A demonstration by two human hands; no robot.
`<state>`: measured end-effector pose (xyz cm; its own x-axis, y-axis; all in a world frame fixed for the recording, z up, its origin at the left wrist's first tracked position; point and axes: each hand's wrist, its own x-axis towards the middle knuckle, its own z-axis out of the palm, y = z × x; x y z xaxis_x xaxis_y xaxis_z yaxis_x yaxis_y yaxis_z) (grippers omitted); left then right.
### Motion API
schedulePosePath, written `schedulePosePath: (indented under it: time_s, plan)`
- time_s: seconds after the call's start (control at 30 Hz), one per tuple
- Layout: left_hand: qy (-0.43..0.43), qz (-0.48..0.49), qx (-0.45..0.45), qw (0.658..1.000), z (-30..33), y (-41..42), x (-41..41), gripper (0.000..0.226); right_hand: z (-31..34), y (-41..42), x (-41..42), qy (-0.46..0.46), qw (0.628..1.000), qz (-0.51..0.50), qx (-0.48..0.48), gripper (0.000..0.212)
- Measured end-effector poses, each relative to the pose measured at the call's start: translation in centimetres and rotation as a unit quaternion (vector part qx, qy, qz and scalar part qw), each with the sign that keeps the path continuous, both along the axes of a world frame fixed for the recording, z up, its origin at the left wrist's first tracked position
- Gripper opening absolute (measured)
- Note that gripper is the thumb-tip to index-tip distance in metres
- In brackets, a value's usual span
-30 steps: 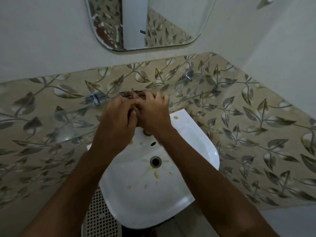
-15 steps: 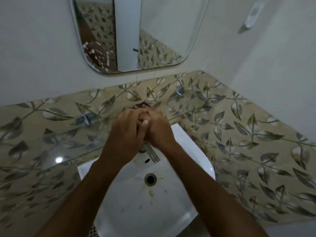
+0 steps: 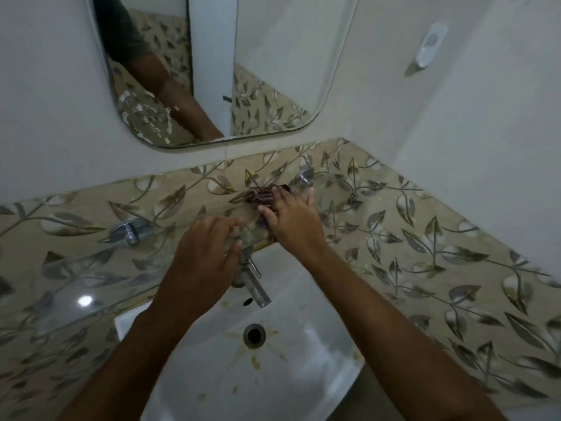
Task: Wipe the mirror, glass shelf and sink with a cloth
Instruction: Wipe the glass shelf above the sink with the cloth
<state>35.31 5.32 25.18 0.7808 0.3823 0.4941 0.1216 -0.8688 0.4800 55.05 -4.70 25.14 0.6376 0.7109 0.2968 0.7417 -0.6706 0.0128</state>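
Head cam, looking down: the right hand (image 3: 293, 220) has its fingers (image 3: 268, 218) curled round a dark striped cloth (image 3: 263, 198), pressing it on the glass shelf (image 3: 91, 284) right up by the leaf-pattern tiles (image 3: 425, 253). The left hand (image 3: 202, 256) sits just above the tap (image 3: 253, 285), fingers loosely bent and a bit spread, looks like it's resting on the shelf's front edge, but the blur makes that hard to call. White sink (image 3: 303, 375) below has yellowish stains near the drain (image 3: 254, 335). Mirror (image 3: 273, 71) above shows a smeary patch at lower left.
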Motion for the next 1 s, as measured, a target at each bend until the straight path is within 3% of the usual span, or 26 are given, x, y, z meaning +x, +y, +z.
schedulePosePath:
  time_s: [0.2, 0.5, 0.7, 0.9, 1.0]
  plan:
    - [-0.013, -0.013, 0.016, 1.0, -0.5, 0.4, -0.2, 0.034, 2.2, -3.4, 9.7, -0.006, 0.981, -0.171, -0.093, 0.073]
    - [-0.021, 0.004, -0.008, 1.0, -0.3, 1.7, -2.4, 0.033, 1.9, -2.4, 13.0, 0.031, 0.981, -0.188, -0.039, 0.063]
    - [-0.019, 0.065, -0.063, 0.996, 0.0, 2.5, -5.0, 0.036, 0.3, -0.8, 7.8, 0.081, 0.984, -0.144, 0.063, 0.069]
    - [-0.024, 0.088, -0.06, 0.994, 0.3, 2.9, -6.6, 0.034, 0.2, 2.8, -1.6, 0.055, 0.994, 0.073, 0.06, 0.061]
    - [-0.018, 0.111, -0.043, 0.993, 0.2, 3.8, -8.6, 0.036, 0.1, 2.9, -0.8, 0.055, 0.996, -0.01, 0.063, 0.065]
